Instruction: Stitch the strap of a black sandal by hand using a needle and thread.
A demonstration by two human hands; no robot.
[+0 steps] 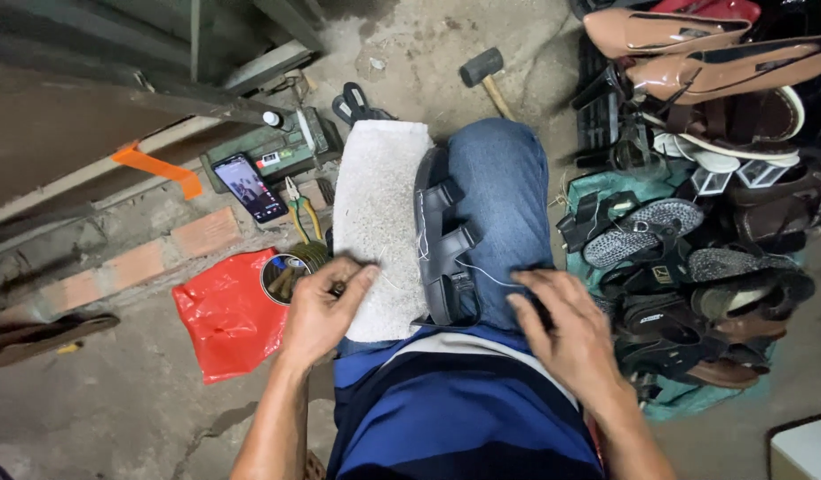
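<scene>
1. While the head view looks straight down at the lap, a dark strapped sandal (443, 247) lies on its side across the person's denim knee (504, 191), wedged against a pale rough block (379, 222) at the sandal's 9 o'clock.
2. Left hand (324, 311): at the sandal's 8 o'clock, its fingers (355, 283) pinched shut on something small and dark at the block's near edge; it may be a needle or awl, but it is too small to tell.
3. Right hand (575, 338): at the sandal's 4 o'clock, resting on the thigh with fingers curled down; whether they grip anything I cannot tell. A thin pale thread (483, 273) runs from the sandal's straps toward this hand.
4. Around the knee on the concrete floor (117, 409): a phone (250, 188) and pliers (301, 212) at 10 o'clock, scissors (355, 104) and a hammer (487, 76) at 12, a red plastic bag (226, 313) at 8, a heap of shoes (695, 222) at 3.
5. Risk, as I judge it: the sandal only balances on the knee, so a hard tug on the thread could tip it off or snap the thread; a slipping point could prick the thigh beneath.
</scene>
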